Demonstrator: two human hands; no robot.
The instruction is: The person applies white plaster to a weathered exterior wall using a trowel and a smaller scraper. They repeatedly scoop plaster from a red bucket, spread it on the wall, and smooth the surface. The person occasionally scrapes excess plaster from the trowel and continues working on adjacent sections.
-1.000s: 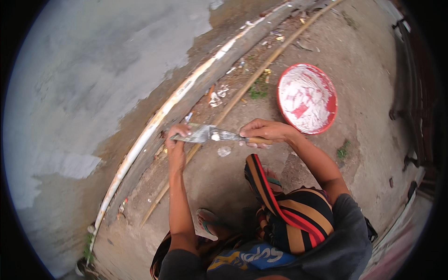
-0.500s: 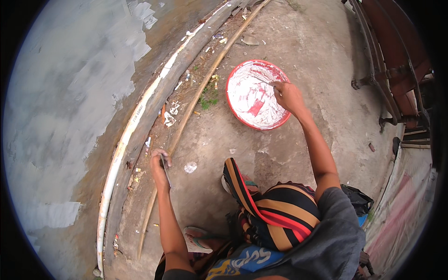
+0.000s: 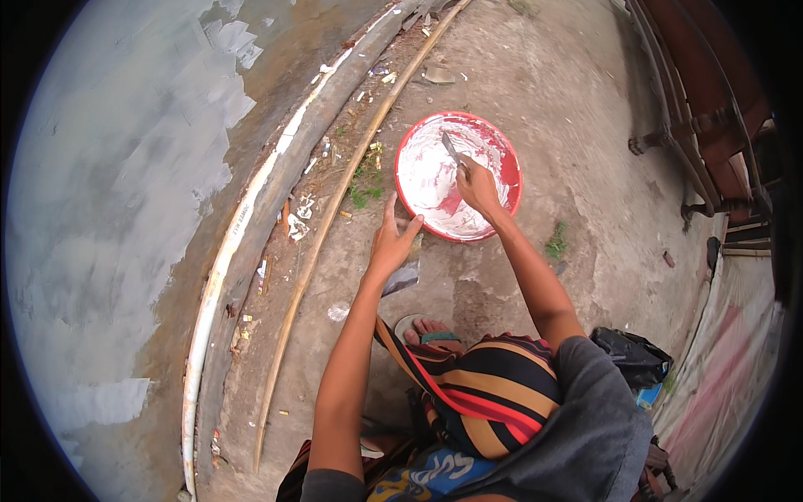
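Observation:
A red basin (image 3: 516, 201) stands on the ground, its inside smeared with thick white paste (image 3: 431, 167). Over its middle, my right hand (image 3: 478, 188) is closed round a putty knife (image 3: 451, 147), whose blade points away from me into the paste. My left hand (image 3: 393, 241) is at the basin's near left rim, thumb and fingers seeming to touch it. A flat grey plate (image 3: 405, 274), like a wide scraper blade, shows under that hand beside the wrist. Its grip is mostly hidden behind the palm.
On the left rises a wall (image 3: 125, 184) partly coated in grey-white. A white pipe (image 3: 227, 251) and a long wooden pole (image 3: 322, 234) run alongside it, with litter between. Dark wooden furniture (image 3: 698, 130) stands at right; a black bag (image 3: 629, 356) lies near my right side.
My left hand has moved right and away from me, from beside the pole to the basin's rim, bringing the plate. My right hand has shifted left and nearer, turning the knife blade farther forward.

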